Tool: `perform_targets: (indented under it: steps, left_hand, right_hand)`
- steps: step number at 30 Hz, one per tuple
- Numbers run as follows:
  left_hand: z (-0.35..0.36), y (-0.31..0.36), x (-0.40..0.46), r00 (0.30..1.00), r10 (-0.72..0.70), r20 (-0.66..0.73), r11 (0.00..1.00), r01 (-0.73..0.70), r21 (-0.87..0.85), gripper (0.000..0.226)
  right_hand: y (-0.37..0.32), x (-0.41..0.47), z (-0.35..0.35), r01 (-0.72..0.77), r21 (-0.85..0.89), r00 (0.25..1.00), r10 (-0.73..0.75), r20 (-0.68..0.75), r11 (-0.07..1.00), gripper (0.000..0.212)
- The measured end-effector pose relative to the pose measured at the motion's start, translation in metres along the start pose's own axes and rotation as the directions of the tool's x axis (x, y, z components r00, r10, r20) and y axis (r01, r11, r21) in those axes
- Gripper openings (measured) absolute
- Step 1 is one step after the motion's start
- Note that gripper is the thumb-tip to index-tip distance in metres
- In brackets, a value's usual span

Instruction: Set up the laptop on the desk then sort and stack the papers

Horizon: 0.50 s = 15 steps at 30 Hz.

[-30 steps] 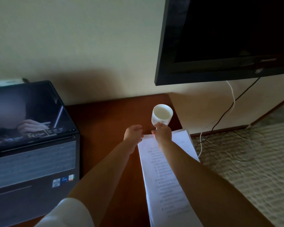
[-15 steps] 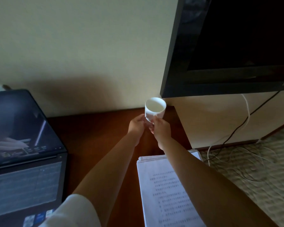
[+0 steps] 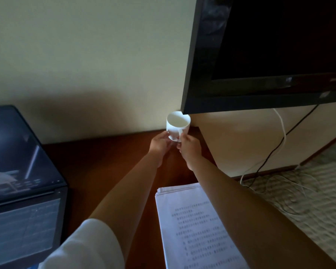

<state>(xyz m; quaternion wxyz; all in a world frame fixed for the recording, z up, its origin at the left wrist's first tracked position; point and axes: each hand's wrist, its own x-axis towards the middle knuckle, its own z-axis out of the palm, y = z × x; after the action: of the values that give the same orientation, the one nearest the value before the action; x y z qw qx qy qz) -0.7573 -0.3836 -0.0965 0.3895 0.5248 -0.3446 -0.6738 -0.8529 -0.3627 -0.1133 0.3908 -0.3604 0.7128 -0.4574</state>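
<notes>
— At the desk's (image 3: 109, 162) left edge we see the laptop (image 3: 21, 191) open, its dim screen upright and facing us. What lies between it and the papers?

— A bare strip of brown wood, crossed by our forearms. Our left hand (image 3: 160, 143) curls against the white cup's (image 3: 177, 126) side; our right hand (image 3: 189, 149) pinches its handle. The cup sits at the desk's back right corner, just under the black monitor's (image 3: 260, 55) lower corner.

— And the papers (image 3: 192, 228)?

— A squared white stack of printed sheets along the desk's right edge, near us, partly under our right forearm. Beyond that edge, cables (image 3: 275, 152) trail onto the floor.
</notes>
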Motion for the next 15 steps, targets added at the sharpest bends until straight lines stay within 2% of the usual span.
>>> perform_targets:
  steps: [6, 10, 15]
  left_hand:
    - [0.002, -0.004, 0.012, 0.999, 0.05, -0.002, 0.999, -0.05, 0.006, 0.042]
    - [0.0, -0.009, 0.012, 0.997, 0.071, 0.02, 0.993, -0.073, 0.094, 0.043]
    - [-0.005, -0.01, 0.0, 0.993, 0.06, -0.104, 0.989, -0.046, 0.138, 0.044]
  right_hand:
    - [0.002, 0.012, 0.004, 0.02, 0.021, 0.999, -0.02, -0.028, 1.0, 0.041]
    - [0.005, 0.014, 0.007, 0.024, 0.054, 0.999, -0.022, -0.032, 0.998, 0.041]
    - [0.001, -0.006, -0.001, -0.022, 0.144, 0.999, 0.028, -0.036, 0.989, 0.038]
